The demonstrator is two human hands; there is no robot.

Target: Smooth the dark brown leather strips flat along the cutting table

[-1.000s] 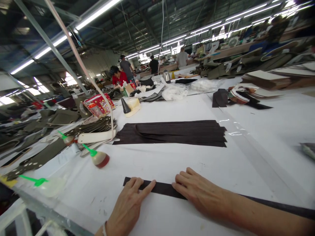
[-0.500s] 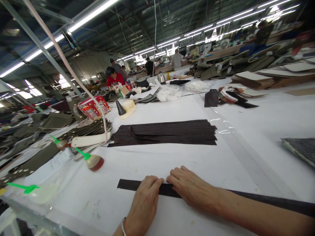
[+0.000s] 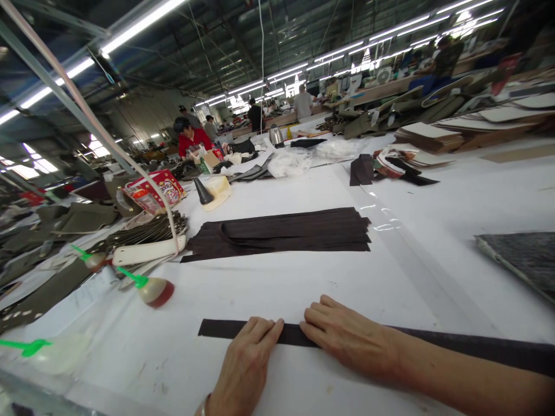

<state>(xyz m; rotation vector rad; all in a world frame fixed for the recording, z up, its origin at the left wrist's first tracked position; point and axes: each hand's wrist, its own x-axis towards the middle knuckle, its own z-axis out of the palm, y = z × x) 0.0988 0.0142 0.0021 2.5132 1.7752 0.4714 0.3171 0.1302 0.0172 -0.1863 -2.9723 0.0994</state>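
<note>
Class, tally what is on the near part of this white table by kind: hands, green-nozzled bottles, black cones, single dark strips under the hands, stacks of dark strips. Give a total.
Hands: 2 (left hand, right hand)
Green-nozzled bottles: 3
Black cone: 1
Dark strip under the hands: 1
Stack of dark strips: 1
Total: 8

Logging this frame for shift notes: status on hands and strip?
Both open: left hand, right hand flat on dark strip. Strip flat on white table. Beyond, strip pile; off left, green-nozzle bottle; neither touching.
</note>
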